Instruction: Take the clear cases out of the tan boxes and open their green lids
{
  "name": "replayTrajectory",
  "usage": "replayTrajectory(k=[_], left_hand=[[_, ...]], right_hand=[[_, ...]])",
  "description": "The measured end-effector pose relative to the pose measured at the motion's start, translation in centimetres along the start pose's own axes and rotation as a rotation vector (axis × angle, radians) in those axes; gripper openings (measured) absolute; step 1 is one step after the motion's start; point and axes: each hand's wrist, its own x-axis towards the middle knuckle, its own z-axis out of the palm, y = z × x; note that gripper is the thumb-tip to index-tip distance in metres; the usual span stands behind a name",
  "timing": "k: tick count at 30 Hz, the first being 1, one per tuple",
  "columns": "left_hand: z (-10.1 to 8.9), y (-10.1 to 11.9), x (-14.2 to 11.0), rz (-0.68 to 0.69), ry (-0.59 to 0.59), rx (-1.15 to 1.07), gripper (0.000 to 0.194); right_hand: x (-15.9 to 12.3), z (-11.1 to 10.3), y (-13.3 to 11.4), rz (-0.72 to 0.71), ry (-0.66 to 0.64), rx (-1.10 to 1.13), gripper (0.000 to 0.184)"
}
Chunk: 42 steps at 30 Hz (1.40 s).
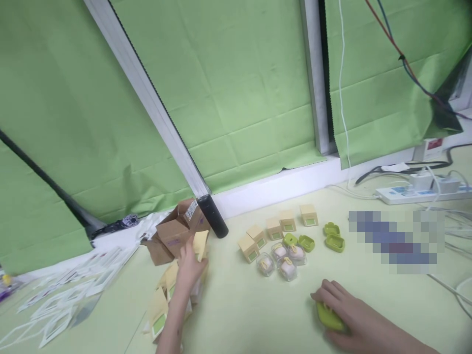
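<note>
My left hand (190, 268) is closed around a small pale-yellow box (200, 241), its thumb on the near side. Below that hand lies a heap of similar yellow boxes (159, 307) with green panels, partly hidden by my forearm. At the lower right, my right hand (344, 312) curls over a green plastic case (329, 317), which rests on or just above the table; its far side is under my fingers. Ahead of it are clear-wrapped pinkish pieces (287, 269) with yellow loops, and an open green case (335, 242).
Several yellow boxes (273, 228) stand in a loose row behind the wrapped pieces. A cardboard box (177, 231) and a black cylinder (214, 216) are by the wall. White frames (70, 285) lie at left; a power strip (401, 193) and cables are at right.
</note>
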Motion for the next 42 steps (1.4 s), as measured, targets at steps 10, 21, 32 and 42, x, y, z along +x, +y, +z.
replayTrajectory(k=[10,21,32,42], left_hand=[[6.9,10.0,-13.1,0.215,-0.654,-1.139,0.07],[11.3,13.0,-17.8,0.195,-0.988,-1.452,0.1],[12.2,12.2,-18.5,0.184,-1.005,-1.448,0.063],[13.2,12.4,-19.1,0.176,-0.918,-1.44,0.052]], right_hand=[[0.9,-1.3,1.4,0.256,0.379,0.709,0.049],[1.4,-0.7,1.2,0.401,0.467,1.202,0.045],[0.8,-1.5,0.8,0.389,0.347,1.068,0.044],[0.8,-2.2,0.7,0.301,0.144,0.851,0.027]])
